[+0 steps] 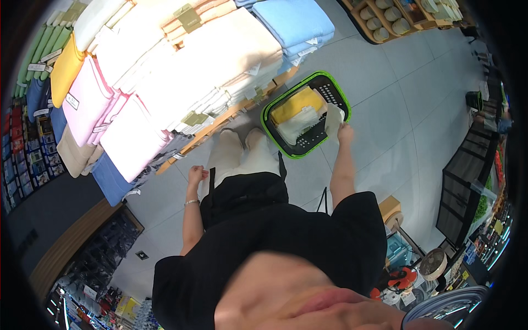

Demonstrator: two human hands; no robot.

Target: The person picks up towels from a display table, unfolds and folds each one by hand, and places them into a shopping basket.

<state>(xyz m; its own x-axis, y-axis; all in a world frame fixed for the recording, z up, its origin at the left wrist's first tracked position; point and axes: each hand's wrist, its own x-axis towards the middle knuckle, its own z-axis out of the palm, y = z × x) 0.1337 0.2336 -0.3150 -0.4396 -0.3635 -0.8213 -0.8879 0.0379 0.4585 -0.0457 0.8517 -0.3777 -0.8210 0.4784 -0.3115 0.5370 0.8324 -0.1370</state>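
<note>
My right hand [345, 134] grips the edge of a thin white item [333, 119] at the right side of a shopping basket. Whether this item is cloth or paper, I cannot tell. The black plastic basket [310, 153] has a bright green rim and perforated walls. A folded yellow cloth [299, 105] and a whitish folded item [300, 126] lie inside it. My left hand [198, 174] hangs beside my thigh, its fingers loosely curled and nothing visible in them. Nearest to that hand is the wooden display edge [198, 142] with stacked towels.
Light blue [295, 24], pink [88, 99] and blue folded towels [109, 177] fill the display ahead and left; glare washes out its middle. A wooden shelf unit [377, 20] holds cups at the upper right. Fans [433, 264] and boxes [390, 208] stand at lower right.
</note>
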